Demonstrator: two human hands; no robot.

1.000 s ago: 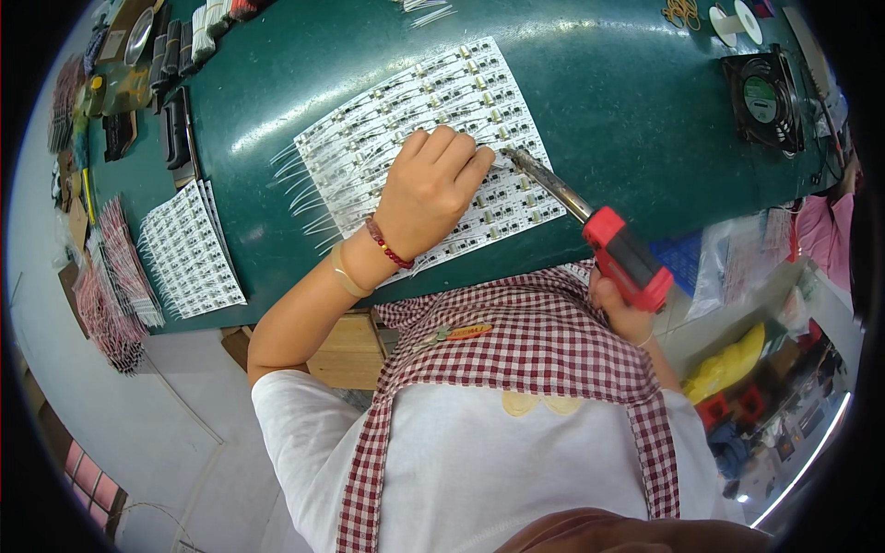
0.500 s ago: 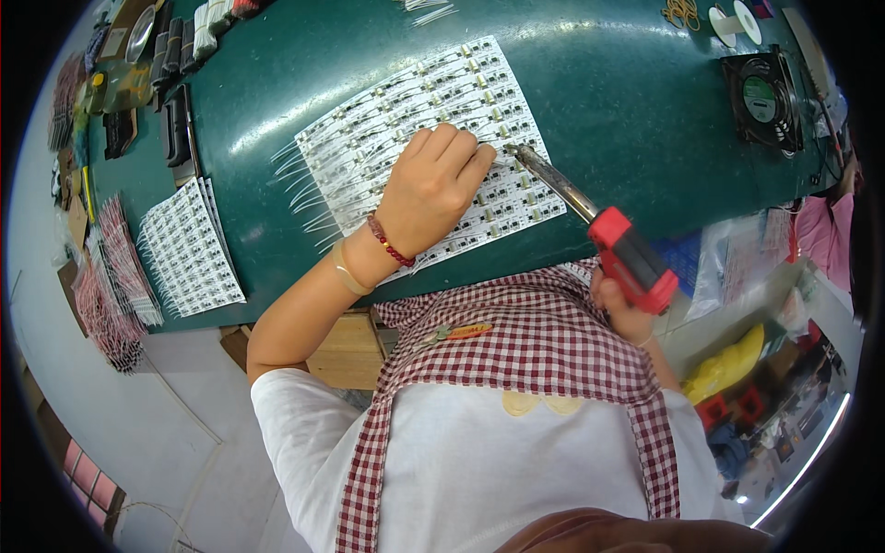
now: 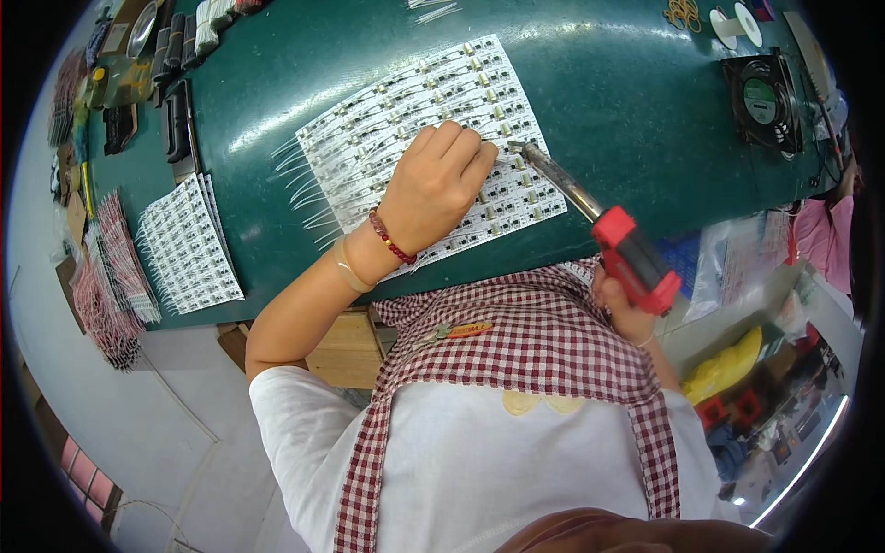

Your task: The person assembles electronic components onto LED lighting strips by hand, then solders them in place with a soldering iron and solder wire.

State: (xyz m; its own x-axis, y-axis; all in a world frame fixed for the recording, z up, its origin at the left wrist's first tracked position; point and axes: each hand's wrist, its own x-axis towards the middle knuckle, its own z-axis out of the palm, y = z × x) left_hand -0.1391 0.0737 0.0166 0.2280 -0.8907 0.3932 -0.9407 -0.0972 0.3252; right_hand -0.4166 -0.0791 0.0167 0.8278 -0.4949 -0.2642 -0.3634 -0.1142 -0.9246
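Note:
A large white circuit board panel lies on the green tabletop, bearing rows of small components. Thin white wires stick out past its left edge. Over the panel's middle, my left hand is closed with its fingertips pressed together; whatever they pinch is hidden beneath them. My right hand grips a red and black soldering iron by its handle, at the table's front edge. The iron's metal tip slants to the upper left and ends over the right part of the panel, just right of my left fingers.
Smaller stacked panels lie at the left, beside bundles of red and white wires. A black fan and a white spool stand at the right. White wire pieces lie at the far edge. Another person's pink sleeve shows at right.
The soldering iron has shifted very slightly to the right, its tip a little off from my left fingertips. My left hand has barely moved and stays closed.

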